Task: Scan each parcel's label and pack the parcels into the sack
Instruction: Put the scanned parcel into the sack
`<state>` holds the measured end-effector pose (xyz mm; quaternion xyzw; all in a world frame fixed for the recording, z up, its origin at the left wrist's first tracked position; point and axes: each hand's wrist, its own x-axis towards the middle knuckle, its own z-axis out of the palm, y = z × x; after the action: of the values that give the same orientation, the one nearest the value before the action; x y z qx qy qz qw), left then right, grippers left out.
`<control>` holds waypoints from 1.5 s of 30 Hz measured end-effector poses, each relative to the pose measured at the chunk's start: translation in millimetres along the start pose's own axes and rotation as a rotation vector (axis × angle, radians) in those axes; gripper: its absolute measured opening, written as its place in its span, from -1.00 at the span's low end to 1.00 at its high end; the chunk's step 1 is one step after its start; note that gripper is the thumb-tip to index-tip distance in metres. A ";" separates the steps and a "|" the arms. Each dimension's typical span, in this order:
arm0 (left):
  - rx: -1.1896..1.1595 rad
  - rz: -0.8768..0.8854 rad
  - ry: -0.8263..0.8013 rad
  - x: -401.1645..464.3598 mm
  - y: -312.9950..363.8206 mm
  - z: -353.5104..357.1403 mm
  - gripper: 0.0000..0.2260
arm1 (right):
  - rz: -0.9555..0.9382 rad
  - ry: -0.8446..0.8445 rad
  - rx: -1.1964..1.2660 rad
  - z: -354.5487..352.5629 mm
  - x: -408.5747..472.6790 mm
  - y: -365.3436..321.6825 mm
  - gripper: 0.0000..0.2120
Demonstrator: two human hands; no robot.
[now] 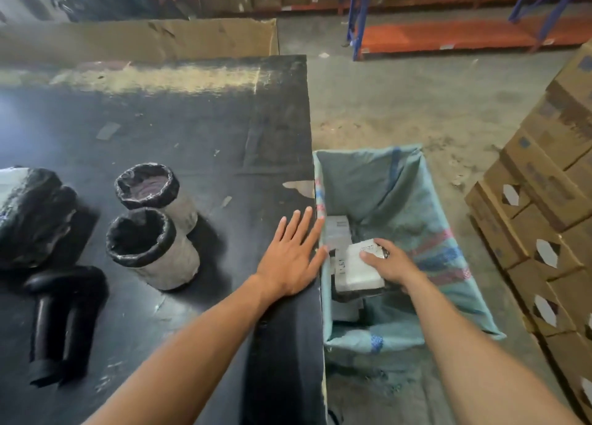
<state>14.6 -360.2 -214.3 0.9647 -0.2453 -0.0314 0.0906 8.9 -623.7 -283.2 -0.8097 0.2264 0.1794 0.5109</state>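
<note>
White parcel [360, 266], right hand [389, 261], sack [400, 187]

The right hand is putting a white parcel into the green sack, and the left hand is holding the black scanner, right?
Not quite. The head view shows the left hand flat and open on the table edge, holding nothing. The black scanner lies apart on the table. The right hand does grip the white parcel inside the green sack.

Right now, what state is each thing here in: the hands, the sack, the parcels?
Left hand: open, flat on the table edge, holding nothing.
Right hand: inside the sack, grip closed on the white parcel.
Sack: open-mouthed beside the table, partly filled.
Two cylindrical parcels: on the table, side by side.
Black-wrapped parcel: on the table, untouched.
Handheld scanner: lying on the table, not held.
</note>
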 end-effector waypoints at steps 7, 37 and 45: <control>0.017 0.012 0.021 -0.4 1.1 1.3 -0.44 | 0.113 -0.072 -0.081 52.4 33.7 19.6 -0.26; 0.086 0.016 -0.016 -2.4 3.8 -6.0 -0.44 | 0.312 -0.317 -0.831 99.4 63.2 53.9 -0.30; 0.094 0.007 -0.029 -2.1 3.5 -4.3 -0.41 | 0.276 -0.340 -0.825 54.2 34.8 9.9 -0.25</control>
<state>11.5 -361.5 -209.4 0.9665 -0.2511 -0.0336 0.0419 29.3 -584.5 -331.2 -0.8667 0.1548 0.4507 0.1472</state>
